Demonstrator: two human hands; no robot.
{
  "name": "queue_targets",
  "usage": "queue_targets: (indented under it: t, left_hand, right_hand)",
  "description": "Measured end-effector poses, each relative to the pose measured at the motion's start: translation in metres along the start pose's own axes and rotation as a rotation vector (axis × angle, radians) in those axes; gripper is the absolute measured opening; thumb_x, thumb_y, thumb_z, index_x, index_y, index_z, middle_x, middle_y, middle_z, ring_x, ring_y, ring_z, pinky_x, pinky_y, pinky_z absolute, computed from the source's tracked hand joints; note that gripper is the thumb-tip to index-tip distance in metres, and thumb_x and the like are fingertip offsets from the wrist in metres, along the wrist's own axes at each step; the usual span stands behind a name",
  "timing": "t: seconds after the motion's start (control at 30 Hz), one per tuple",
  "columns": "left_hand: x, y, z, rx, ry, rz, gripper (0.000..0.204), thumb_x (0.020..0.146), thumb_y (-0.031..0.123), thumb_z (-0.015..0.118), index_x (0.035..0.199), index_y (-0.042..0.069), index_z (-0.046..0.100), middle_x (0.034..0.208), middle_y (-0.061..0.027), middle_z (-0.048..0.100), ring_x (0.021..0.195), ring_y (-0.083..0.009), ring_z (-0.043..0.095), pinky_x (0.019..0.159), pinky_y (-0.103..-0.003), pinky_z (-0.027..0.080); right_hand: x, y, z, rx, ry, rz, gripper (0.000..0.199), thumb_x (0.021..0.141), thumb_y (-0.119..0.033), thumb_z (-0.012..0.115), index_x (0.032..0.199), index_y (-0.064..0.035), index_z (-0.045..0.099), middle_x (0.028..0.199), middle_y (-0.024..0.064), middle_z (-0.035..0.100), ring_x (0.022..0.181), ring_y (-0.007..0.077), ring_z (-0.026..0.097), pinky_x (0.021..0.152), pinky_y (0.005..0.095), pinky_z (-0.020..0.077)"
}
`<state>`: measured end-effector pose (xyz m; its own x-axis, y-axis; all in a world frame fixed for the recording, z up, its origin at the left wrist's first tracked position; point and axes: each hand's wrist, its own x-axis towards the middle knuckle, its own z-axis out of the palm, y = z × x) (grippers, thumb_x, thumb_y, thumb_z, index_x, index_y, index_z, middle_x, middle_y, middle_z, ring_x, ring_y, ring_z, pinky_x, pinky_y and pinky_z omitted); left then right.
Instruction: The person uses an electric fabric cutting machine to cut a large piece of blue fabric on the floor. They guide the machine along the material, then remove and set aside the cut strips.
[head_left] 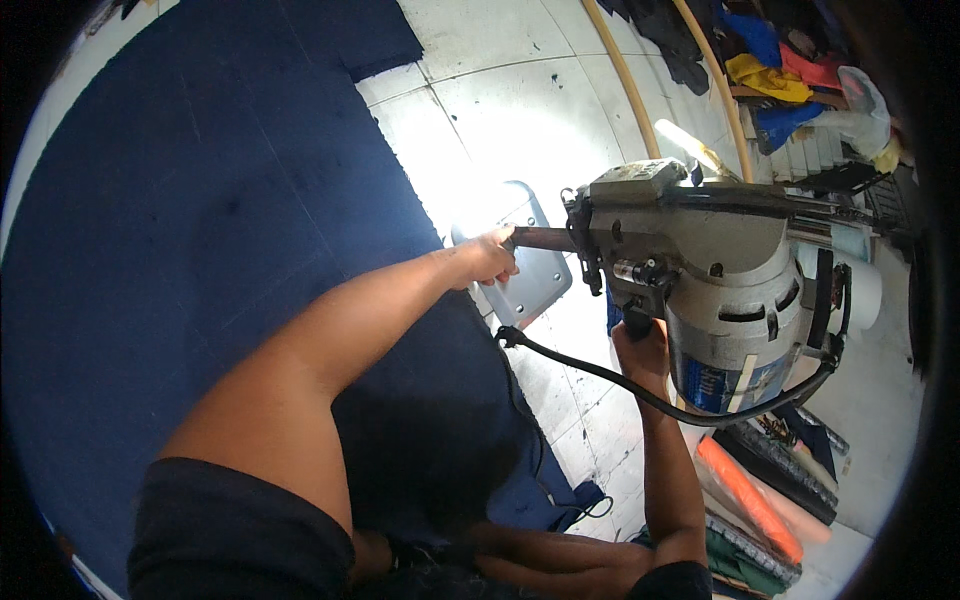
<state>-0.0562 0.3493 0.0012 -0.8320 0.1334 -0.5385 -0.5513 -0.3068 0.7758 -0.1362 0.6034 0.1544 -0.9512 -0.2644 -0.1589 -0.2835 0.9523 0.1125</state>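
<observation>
Grip: left hand (490,258) is closing around the brown handle bar (545,239); right hand (640,345) is clutching a black grip under the motor, fingers mostly hidden.
Machine: straight-knife fabric cutter (720,290) is standing at 3 o'clock, its grey base plate (530,270) sitting on the white table (520,120).
Cloth: navy fabric (200,250) is spreading toward 9 o'clock.
Risk: black power cord (600,372) is looping near the cloth edge; it looks liable to snag or be cut.

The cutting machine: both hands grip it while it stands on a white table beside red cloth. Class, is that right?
Not quite. The head view shows the cloth is dark blue, not red. The rest holds: the left hand and right hand both grip the cutting machine on the white table.
</observation>
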Motion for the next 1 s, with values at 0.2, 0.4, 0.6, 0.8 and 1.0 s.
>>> queue_targets:
  t: [0.2, 0.4, 0.6, 0.8, 1.0]
  left_hand:
    - [0.018, -0.022, -0.004, -0.08, 0.0, -0.026, 0.042, 0.084, 0.014, 0.07, 0.125, 0.014, 0.059, 0.087, -0.0034, 0.062, 0.073, -0.0135, 0.061, 0.058, -0.028, 0.049]
    - [-0.01, 0.003, -0.036, 0.27, 0.068, 0.033, 0.028, 0.084, 0.028, 0.069, 0.101, 0.005, 0.071, 0.094, -0.0089, 0.068, 0.079, -0.0199, 0.063, 0.069, -0.035, 0.051]
    - [-0.048, 0.022, -0.085, 0.518, 0.341, 0.333, 0.024, 0.079, 0.029, 0.07, 0.089, 0.008, 0.075, 0.086, -0.0113, 0.074, 0.079, -0.0227, 0.07, 0.075, -0.035, 0.053]
    - [-0.125, 0.031, -0.159, 1.068, 0.531, 0.141, 0.025, 0.085, 0.014, 0.057, 0.102, 0.003, 0.073, 0.109, -0.0201, 0.07, 0.1, -0.0357, 0.068, 0.087, -0.045, 0.053]
    - [-0.21, 0.033, -0.222, 1.245, 0.754, -0.017, 0.022, 0.087, 0.019, 0.059, 0.1, 0.005, 0.07, 0.106, -0.018, 0.068, 0.1, -0.0355, 0.066, 0.084, -0.047, 0.052]
  right_hand:
    - [0.006, 0.029, 0.023, -0.085, 0.113, -0.177, 0.031, 0.08, -0.034, 0.064, 0.092, -0.0053, 0.066, 0.081, 0.013, 0.067, 0.084, 0.0289, 0.069, 0.079, 0.0402, 0.0545]
    - [0.006, 0.036, 0.03, 0.068, 0.333, -0.444, 0.029, 0.082, -0.029, 0.071, 0.092, -0.0029, 0.062, 0.078, 0.0115, 0.063, 0.077, 0.0242, 0.066, 0.073, 0.0364, 0.0534]
    - [0.014, 0.05, 0.021, 0.323, 0.096, -0.425, 0.036, 0.087, -0.032, 0.07, 0.1, -0.0012, 0.056, 0.084, 0.0073, 0.054, 0.077, 0.0178, 0.053, 0.071, 0.0353, 0.0473]
    - [0.009, 0.026, -0.013, 0.304, -0.062, -0.683, 0.041, 0.095, -0.036, 0.065, 0.115, -0.0029, 0.051, 0.097, 0.0091, 0.053, 0.087, 0.0195, 0.049, 0.079, 0.033, 0.045]
    - [0.019, 0.011, -0.002, 0.086, -0.226, -0.443, 0.046, 0.092, -0.036, 0.068, 0.12, -0.0022, 0.055, 0.109, 0.0138, 0.063, 0.102, 0.0203, 0.059, 0.086, 0.0358, 0.0489]
